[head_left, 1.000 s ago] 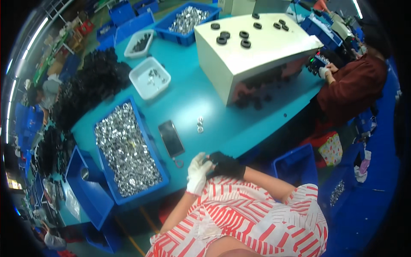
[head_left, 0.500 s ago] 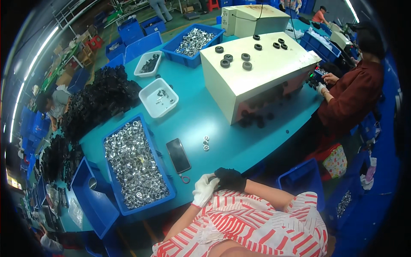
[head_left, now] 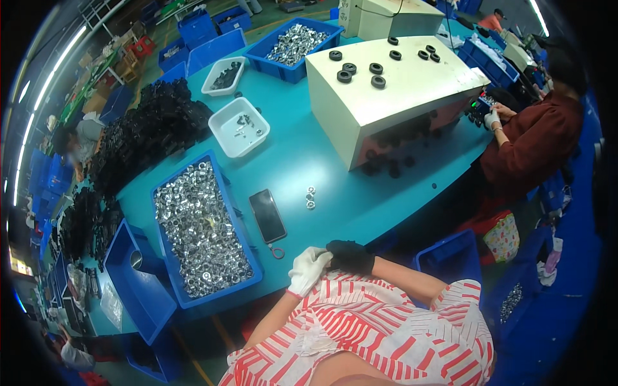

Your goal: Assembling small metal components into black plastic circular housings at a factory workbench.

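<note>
My left hand (head_left: 308,270), in a white glove, meets my right hand (head_left: 350,257), in a black glove, just over the near table edge. The fingers of both are curled in and pressed together; whatever they pinch is hidden or too small to name. Beyond them a short row of small shiny metal rings (head_left: 311,197) lies on the teal table (head_left: 290,174). A dark-screened phone (head_left: 268,215) with a pink ring strap (head_left: 277,251) rests to the left. Farther left is a blue bin (head_left: 240,225) filled with many metal rings (head_left: 205,235).
White trays (head_left: 241,151) with small parts and a heap of black parts (head_left: 148,128) sit far left. A cream cabinet (head_left: 393,90) carries black rings (head_left: 378,82). An empty blue bin (head_left: 145,289) tilts at left. A co-worker (head_left: 541,141) works at right.
The whole view has shifted, so the table and its things sit slightly higher in the picture. My hands stay together at the table edge, the fingers moving slightly.
</note>
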`<action>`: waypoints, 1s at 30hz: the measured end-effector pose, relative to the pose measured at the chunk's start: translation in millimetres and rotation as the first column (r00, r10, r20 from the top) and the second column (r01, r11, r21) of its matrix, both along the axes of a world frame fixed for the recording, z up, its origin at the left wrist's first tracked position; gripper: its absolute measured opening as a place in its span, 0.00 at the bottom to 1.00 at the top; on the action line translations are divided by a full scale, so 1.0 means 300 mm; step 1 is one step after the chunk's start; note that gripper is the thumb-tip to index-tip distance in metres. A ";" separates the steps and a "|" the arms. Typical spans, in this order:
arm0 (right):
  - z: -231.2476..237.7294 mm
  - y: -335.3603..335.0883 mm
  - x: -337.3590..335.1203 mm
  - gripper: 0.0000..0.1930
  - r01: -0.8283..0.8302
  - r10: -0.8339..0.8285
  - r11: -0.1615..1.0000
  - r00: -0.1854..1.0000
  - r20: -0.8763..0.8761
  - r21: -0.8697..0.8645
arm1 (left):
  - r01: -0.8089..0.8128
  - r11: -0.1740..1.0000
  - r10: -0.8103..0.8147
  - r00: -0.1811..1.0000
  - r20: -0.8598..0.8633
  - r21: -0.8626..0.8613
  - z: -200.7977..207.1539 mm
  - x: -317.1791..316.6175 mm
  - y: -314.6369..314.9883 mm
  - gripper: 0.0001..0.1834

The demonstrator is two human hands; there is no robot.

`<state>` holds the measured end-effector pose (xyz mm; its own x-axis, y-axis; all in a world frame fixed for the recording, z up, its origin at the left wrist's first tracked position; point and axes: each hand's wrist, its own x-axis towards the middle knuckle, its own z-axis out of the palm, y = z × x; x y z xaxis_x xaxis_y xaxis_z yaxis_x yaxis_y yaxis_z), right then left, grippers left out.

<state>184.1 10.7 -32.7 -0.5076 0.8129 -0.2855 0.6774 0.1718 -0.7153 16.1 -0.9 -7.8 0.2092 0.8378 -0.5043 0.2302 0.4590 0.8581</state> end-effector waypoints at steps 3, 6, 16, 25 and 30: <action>-0.035 -0.014 -0.010 0.18 0.060 -0.056 0.996 0.997 -0.059 0.069 | -0.032 0.995 0.043 0.993 0.113 -0.096 0.007 -0.010 0.004 0.15; -0.030 0.015 -0.010 0.17 0.016 -0.013 0.998 0.998 -0.057 0.058 | 0.098 0.993 -0.094 0.994 0.057 -0.061 -0.039 -0.033 0.012 0.16; -0.074 -0.010 -0.034 0.16 0.102 -0.086 0.944 0.994 -0.065 0.314 | -0.100 0.994 0.105 0.988 0.118 -0.047 -0.011 0.001 0.022 0.13; -0.113 -0.007 -0.031 0.23 0.016 -0.021 0.937 1.000 0.010 0.349 | -0.120 0.991 0.128 0.983 0.133 -0.060 -0.105 0.000 0.018 0.13; 0.009 0.001 -0.042 0.21 0.134 -0.132 0.951 0.991 -0.026 0.280 | -0.212 0.964 0.250 0.926 0.283 -0.160 -0.052 0.009 0.036 0.18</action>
